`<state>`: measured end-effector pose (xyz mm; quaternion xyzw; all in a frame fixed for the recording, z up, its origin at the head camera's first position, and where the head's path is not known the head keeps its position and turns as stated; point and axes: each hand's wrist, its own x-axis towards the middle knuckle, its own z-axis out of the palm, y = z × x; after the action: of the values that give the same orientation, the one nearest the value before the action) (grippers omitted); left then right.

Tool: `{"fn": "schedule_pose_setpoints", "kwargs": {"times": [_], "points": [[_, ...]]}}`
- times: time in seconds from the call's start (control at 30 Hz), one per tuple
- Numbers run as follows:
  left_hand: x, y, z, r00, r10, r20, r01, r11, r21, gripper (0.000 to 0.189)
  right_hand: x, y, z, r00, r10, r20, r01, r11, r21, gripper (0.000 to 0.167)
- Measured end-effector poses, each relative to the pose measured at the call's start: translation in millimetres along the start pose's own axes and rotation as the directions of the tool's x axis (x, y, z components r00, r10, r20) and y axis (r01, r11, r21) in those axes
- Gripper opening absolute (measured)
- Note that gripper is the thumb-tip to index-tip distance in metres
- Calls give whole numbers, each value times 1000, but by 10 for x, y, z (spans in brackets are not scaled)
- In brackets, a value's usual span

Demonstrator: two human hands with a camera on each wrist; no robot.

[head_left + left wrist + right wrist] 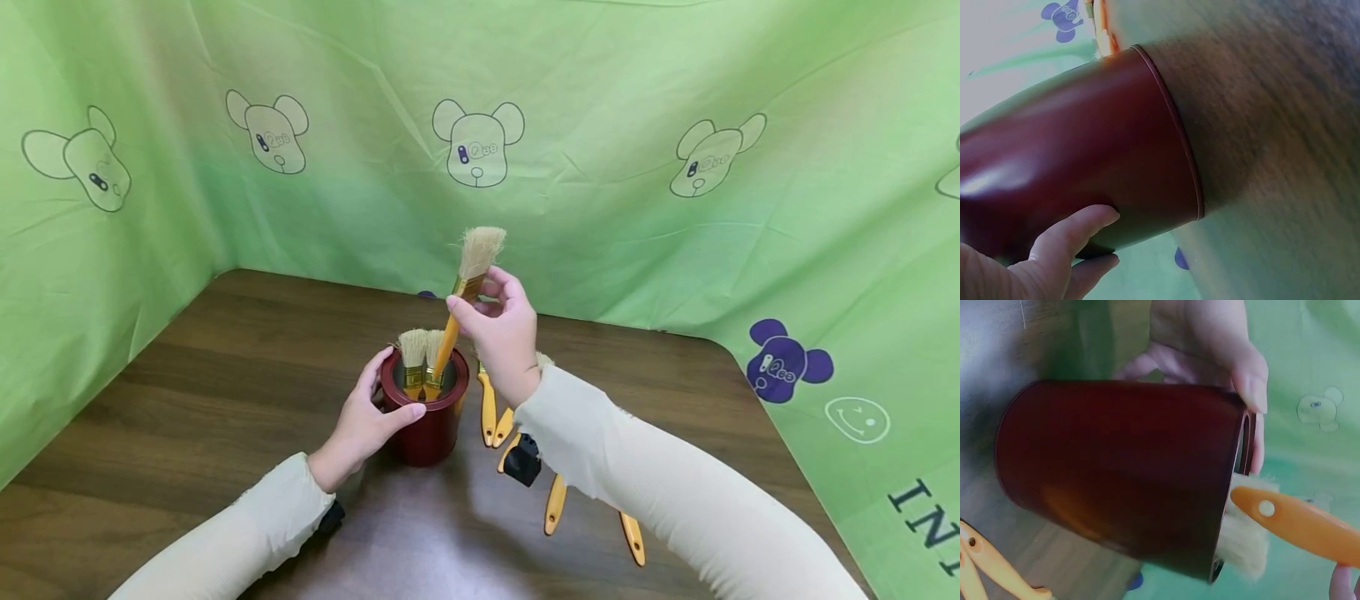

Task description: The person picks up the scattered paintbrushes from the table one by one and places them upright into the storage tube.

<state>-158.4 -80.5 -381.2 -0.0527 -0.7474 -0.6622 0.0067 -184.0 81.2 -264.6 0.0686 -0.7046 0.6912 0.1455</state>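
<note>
A dark red can (426, 437) stands upright on the table. My left hand (367, 423) grips it at the top, thumb over the near rim and fingers round the far left side. Inside the can, brushes stand bristles up; two bristle heads (413, 348) show. Above the can, my right hand (504, 333) pinches a paintbrush (480, 252) near its metal band, bristles up. Its orange handle (1300, 522) slants down to the can's mouth, the holed end right at the rim in the right wrist view. The left wrist view shows the left fingers against the can's wall (1085, 137).
Several more orange-handled paintbrushes (488, 412) lie on the brown wooden table (195, 408) right of the can, partly hidden under the right forearm. A green printed cloth (585, 225) stands round the back and sides. Black wrist cameras (522, 460) sit beneath the sleeves.
</note>
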Motion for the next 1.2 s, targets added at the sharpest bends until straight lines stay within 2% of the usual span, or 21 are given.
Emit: {"fn": "schedule_pose_setpoints", "kwargs": {"times": [0.17,0.37,0.6,0.87,1.07,1.2], "points": [[2,-4,-8,1000,10,3,-10,1000,-2,85,-36,-1,142,1000,-22,1,22,999,-40,56],[13,-17,-1,1000,26,7,-26,1000,5,86,-129,56,233,1000,23,15,-21,990,-140,57],[12,-8,1,999,42,5,-42,999,8,85,-187,150,227,998,44,36,-35,977,-209,56],[12,-5,3,1000,24,14,-24,1000,15,86,-267,297,181,996,73,47,-60,971,-234,57],[4,-18,5,1000,21,4,-21,1000,16,85,-259,355,176,1000,21,12,-17,973,-231,56],[1,-18,13,1000,26,-2,-26,1000,17,85,-237,371,179,1000,21,3,-20,966,-258,57]]}}
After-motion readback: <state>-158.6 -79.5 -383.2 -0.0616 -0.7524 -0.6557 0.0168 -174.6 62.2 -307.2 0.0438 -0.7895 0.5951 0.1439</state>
